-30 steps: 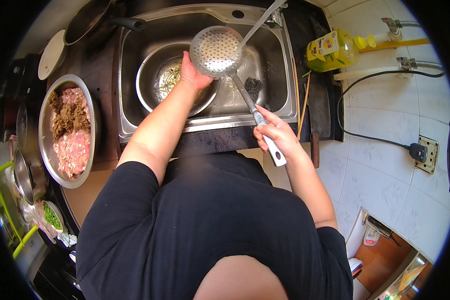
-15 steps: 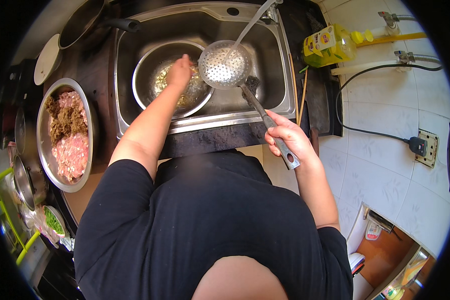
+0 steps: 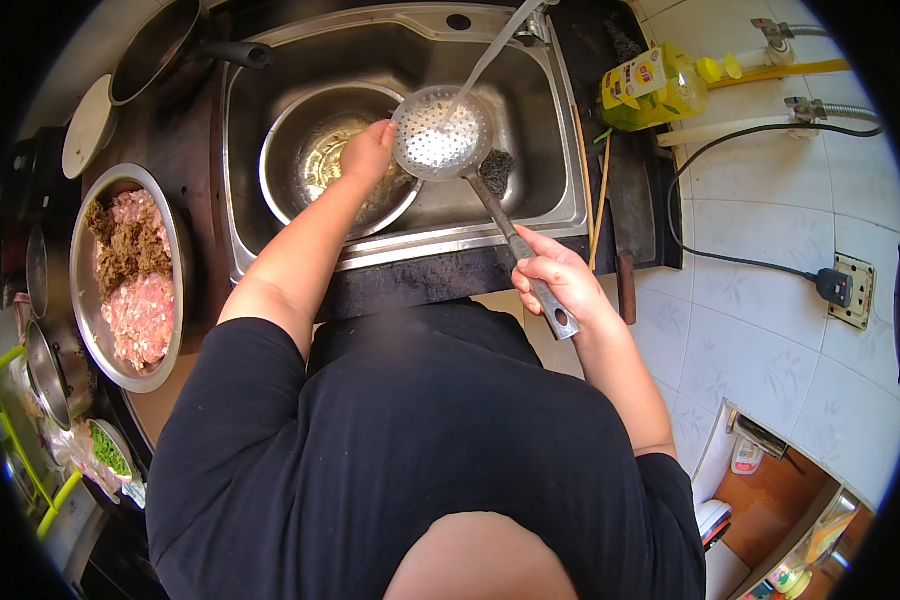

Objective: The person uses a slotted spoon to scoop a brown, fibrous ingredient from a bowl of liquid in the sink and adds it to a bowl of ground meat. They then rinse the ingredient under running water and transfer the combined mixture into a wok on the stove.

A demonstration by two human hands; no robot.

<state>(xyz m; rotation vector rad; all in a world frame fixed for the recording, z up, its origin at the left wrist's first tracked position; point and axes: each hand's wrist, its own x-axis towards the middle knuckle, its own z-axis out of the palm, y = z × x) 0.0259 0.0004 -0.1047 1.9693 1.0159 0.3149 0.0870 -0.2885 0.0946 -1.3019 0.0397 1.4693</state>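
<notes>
Steel, pierced with many small holes, makes up the round head of one skimmer, held aslant over one sink. Splashing and glare blur the holes where one stream of water strikes; the tap is cut by the upper edge. Fingers of the left hand overlap the skimmer's left rim, yet I cannot tell whether they pinch it or merely touch it. That hand also hides part of one basin in the sink, and what lies in it, pale and glinting, is hard to make out.

Between the two hands, the skimmer runs from the left hand's fingertips down to the right hand, which is clamped around its handle, the holed end poking out below. The hands are well apart. One dark scrubber shows partly behind the skimmer.

On the desk, to the left, stands one steel bowl with pink mince and a brown heap. Two thin sticks and one yellow bottle lie right of the sink. One pan is cut off at the top.
</notes>
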